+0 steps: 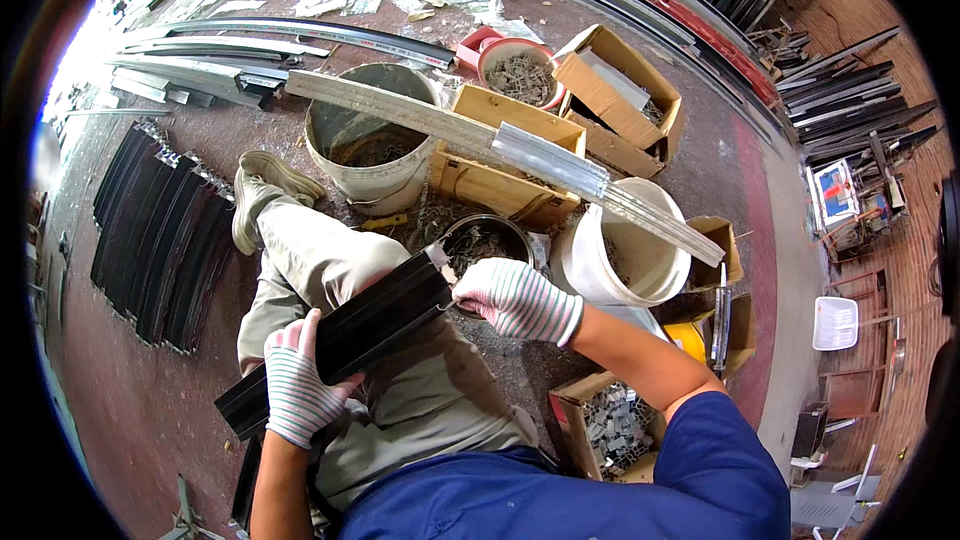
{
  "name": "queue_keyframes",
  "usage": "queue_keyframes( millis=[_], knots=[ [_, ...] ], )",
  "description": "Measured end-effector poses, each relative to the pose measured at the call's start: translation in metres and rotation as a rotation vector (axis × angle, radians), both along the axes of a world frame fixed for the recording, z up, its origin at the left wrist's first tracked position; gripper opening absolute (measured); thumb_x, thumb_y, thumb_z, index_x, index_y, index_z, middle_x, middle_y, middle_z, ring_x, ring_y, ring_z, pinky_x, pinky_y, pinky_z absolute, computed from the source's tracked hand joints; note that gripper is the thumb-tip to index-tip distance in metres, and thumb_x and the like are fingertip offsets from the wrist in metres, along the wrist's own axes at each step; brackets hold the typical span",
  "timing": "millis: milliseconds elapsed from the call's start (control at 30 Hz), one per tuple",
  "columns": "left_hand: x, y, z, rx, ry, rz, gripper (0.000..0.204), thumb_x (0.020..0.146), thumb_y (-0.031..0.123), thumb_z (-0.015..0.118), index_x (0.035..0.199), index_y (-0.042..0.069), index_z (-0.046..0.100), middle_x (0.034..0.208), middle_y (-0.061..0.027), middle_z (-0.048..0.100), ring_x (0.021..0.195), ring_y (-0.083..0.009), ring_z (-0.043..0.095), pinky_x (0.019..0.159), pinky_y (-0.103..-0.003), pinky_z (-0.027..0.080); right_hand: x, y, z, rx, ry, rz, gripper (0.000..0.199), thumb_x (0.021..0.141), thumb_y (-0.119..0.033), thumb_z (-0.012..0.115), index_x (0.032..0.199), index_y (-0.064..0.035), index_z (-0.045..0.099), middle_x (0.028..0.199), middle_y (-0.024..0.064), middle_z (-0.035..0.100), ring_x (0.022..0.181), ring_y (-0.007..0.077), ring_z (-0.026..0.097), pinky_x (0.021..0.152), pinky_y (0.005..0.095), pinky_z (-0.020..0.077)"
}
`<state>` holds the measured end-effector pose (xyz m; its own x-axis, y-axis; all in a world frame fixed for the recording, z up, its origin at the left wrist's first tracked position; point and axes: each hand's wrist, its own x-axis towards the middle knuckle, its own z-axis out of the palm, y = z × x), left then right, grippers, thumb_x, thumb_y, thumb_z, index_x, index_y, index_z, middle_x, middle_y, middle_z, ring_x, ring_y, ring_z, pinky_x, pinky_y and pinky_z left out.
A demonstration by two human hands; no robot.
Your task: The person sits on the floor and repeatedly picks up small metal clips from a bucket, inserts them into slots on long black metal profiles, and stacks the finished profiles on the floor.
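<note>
One black profile (pixel 372 328) lies slantwise across the person's thighs (pixel 440 390), one end beside the left hip, the other above the right knee side. The left hand (pixel 303 380), in a striped glove, holds it near the hip end, fingers wrapped over the edge. The right hand (pixel 518 302), gloved alike, is at the other end, its fingers bunched against the corner; whether they grip the profile or something small cannot be told.

Just beyond that hand a dark round tin (pixel 483 218) of small parts stands on the floor (pixel 115 405). Around it are a grey bucket (pixel 365 182), a wooden box (pixel 488 185) and a white bucket (pixel 583 260); a long silvery bar (pixel 400 110) spans all three. Near the right elbow sits a carton (pixel 566 412) of metal pieces. Toward the floor's left side, many black lengths (pixel 165 240) lie side by side.
</note>
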<state>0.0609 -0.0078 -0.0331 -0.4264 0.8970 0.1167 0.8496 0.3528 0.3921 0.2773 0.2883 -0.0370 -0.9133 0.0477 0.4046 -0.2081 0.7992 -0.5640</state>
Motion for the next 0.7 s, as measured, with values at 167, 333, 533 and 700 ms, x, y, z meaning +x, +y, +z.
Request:
queue_keyframes(
  millis=[167,333,533,700],
  knots=[
    [0.000,0.000,0.004,-0.030,-0.008,0.011,0.107,0.059,0.035,0.093,0.150,0.002,0.048,0.124,-0.0197,0.060,0.115,-0.0401,0.057,0.107,-0.051,0.042,-0.007,0.006,0.006,0.076,0.046,0.053,0.015,0.086,-0.011,0.076,0.098,-0.0082,0.068,0.083,0.0139,0.066,0.078,0.0391,0.067,0.070,0.0482,0.0542],
    [-0.002,-0.001,0.005,-0.057,-0.034,0.022,0.106,0.059,0.034,0.095,0.149,0.000,0.049,0.124,-0.0189,0.063,0.114,-0.0393,0.058,0.106,-0.050,0.043,-0.007,0.009,0.023,0.171,-0.137,0.057,0.009,0.088,-0.014,0.073,0.095,-0.0081,0.070,0.083,0.0144,0.067,0.082,0.0378,0.068,0.074,0.0473,0.0545],
    [-0.001,-0.002,0.001,-0.037,-0.025,0.024,0.106,0.059,0.035,0.095,0.149,0.001,0.049,0.125,-0.0191,0.063,0.114,-0.0388,0.058,0.108,-0.050,0.042,-0.005,0.011,0.016,0.063,-0.095,0.066,0.013,0.088,-0.010,0.076,0.100,-0.0072,0.071,0.088,0.0133,0.070,0.085,0.0377,0.069,0.076,0.0457,0.0558],
    [-0.002,0.000,0.002,-0.047,-0.046,0.028,0.107,0.059,0.035,0.095,0.149,0.000,0.049,0.124,-0.0189,0.063,0.113,-0.0387,0.058,0.107,-0.050,0.042,-0.004,0.009,0.006,0.036,-0.071,0.048,0.021,0.085,0.000,0.079,0.102,-0.0061,0.069,0.093,0.0120,0.072,0.086,0.0350,0.071,0.076,0.0420,0.0572]
  ],
)
